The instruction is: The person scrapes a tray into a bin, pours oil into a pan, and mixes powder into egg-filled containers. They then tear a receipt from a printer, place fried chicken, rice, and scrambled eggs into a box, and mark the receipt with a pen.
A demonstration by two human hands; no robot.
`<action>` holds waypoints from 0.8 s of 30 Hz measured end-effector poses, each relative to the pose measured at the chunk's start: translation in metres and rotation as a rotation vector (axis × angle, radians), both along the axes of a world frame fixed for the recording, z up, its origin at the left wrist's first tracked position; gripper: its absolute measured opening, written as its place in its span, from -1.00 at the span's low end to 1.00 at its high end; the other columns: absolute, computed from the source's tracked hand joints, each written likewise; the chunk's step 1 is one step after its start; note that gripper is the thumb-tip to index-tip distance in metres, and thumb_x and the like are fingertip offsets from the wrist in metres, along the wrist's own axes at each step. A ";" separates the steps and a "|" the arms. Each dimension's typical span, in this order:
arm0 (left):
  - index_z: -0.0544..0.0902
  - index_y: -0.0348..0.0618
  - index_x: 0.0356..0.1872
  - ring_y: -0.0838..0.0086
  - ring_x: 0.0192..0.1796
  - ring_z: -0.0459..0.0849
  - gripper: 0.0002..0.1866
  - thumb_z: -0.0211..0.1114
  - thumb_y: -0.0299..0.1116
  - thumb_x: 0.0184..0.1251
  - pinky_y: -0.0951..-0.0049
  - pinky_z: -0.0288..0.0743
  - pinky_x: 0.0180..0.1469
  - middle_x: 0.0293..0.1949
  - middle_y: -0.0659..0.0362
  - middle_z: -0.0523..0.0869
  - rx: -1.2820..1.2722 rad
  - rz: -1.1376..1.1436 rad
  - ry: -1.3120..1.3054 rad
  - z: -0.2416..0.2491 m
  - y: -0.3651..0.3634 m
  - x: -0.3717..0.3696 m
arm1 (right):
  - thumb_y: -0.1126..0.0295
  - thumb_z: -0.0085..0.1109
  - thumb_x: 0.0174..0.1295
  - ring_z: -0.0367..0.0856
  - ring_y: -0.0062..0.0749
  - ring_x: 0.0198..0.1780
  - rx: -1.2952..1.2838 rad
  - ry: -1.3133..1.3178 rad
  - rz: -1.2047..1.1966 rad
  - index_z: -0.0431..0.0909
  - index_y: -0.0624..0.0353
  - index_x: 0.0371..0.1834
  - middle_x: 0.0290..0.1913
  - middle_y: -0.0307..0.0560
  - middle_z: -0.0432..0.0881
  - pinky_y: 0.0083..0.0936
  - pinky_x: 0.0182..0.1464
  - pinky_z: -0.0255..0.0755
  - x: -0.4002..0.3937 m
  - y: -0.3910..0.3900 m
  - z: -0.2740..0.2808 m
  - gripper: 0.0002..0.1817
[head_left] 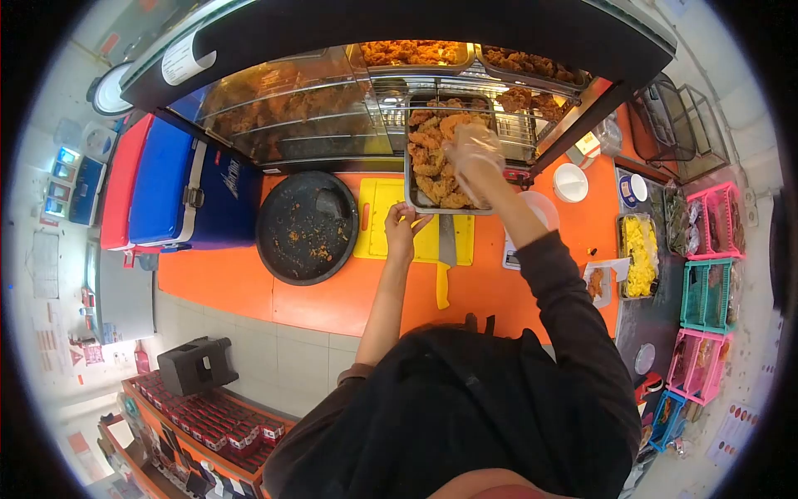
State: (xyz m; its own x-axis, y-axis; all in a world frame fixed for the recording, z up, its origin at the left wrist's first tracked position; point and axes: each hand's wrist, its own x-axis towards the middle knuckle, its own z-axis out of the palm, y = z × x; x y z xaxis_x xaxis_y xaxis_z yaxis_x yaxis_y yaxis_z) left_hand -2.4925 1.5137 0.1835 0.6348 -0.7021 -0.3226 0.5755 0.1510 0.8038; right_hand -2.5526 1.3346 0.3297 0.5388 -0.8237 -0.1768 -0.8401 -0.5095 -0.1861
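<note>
A metal tray (407, 187) of fried chicken (429, 158) extends out of the glass display cabinet (291, 150). My left hand (402, 223) grips the tray's near left corner with its fingers. Inside a clear plastic glove, my right hand (476, 158) is over the right side of the tray, among the chicken pieces; its fingers are blurred, and what they hold cannot be made out. Below the tray lies a yellow cutting board (378, 218), with a yellow-handled knife (443, 283) at its front edge.
Left of the board sits a round black pan (287, 237) with crumbs and a scoop, beside a blue and red cooler (187, 187). To the right are a white bowl (570, 182), a tray of yellow food (637, 258) and coloured baskets (706, 295).
</note>
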 end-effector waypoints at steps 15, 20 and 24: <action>0.39 -0.30 -0.24 0.41 -0.21 0.59 -0.94 0.07 -0.63 0.36 0.17 0.71 -0.01 -0.29 0.17 0.45 -0.010 0.152 0.107 -0.009 -0.017 -0.022 | 0.44 0.19 0.21 0.48 -0.66 -0.42 1.051 -1.559 -0.151 0.57 0.23 -0.16 -0.41 -0.24 0.57 -0.67 -0.38 0.34 -0.098 -0.003 -0.032 -0.84; 0.41 -0.15 -0.29 0.38 -0.24 0.61 -0.93 0.13 -0.53 0.32 0.17 0.70 -0.13 -0.27 0.17 0.53 -0.034 0.161 -0.052 -0.066 -0.033 0.007 | 0.51 0.23 0.13 0.40 -0.67 -0.45 1.051 -1.480 -0.450 0.56 0.30 -0.15 -0.40 -0.28 0.55 -0.71 -0.42 0.24 -0.203 0.031 -0.029 -0.78; 0.44 -0.35 -0.24 0.25 -0.19 0.63 -0.93 0.03 -0.56 0.34 0.09 0.68 -0.02 -0.23 0.04 0.57 -0.039 0.128 0.005 -0.024 -0.062 0.021 | 0.45 0.26 0.11 0.35 -0.68 -0.48 0.665 -1.548 -0.781 0.56 0.22 -0.18 -0.45 -0.33 0.49 -0.70 -0.42 0.20 -0.330 0.089 -0.024 -0.78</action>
